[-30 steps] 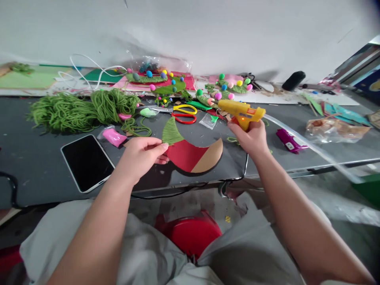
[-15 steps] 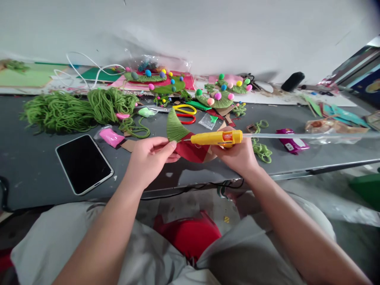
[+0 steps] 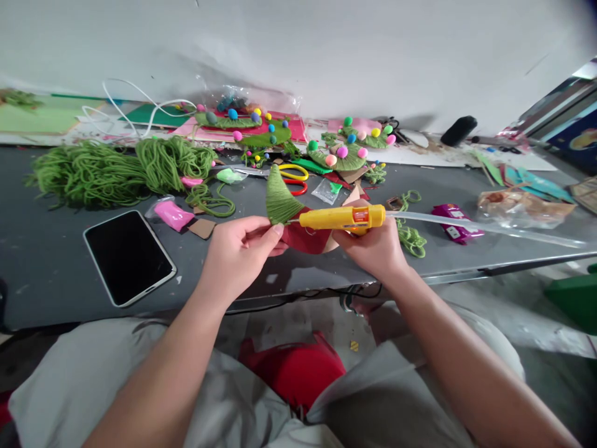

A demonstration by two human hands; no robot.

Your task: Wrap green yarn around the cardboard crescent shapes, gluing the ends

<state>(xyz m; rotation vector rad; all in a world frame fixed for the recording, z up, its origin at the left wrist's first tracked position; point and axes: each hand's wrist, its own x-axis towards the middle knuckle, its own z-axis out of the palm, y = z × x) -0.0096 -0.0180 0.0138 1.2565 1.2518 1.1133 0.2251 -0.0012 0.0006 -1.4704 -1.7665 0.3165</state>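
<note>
Between the thumb and fingers of my left hand (image 3: 247, 249) is a curved, pointed cutout (image 3: 281, 198), wrapped in green yarn at its tip and dark red on its lower part. My right hand (image 3: 373, 246) is closed around a yellow hot glue gun (image 3: 342, 218), with a long translucent glue stick (image 3: 466, 222) sticking out of its back end. The gun's nozzle points left and meets the cutout at the lower edge of the green yarn, close to my left thumb. Part of the red section is hidden behind the gun and my fingers.
Green yarn bundles (image 3: 93, 174) and a tablet (image 3: 130, 258) lie on the left. Behind the cutout are scissors (image 3: 293, 171) and yarn pieces with coloured pom-poms (image 3: 342, 152). A purple packet (image 3: 457, 224) lies on the right, near the table's front edge.
The cutout is slightly more upright and a little further right in view. The glue stick's far end has swung lower. Both hands keep their hold.
</note>
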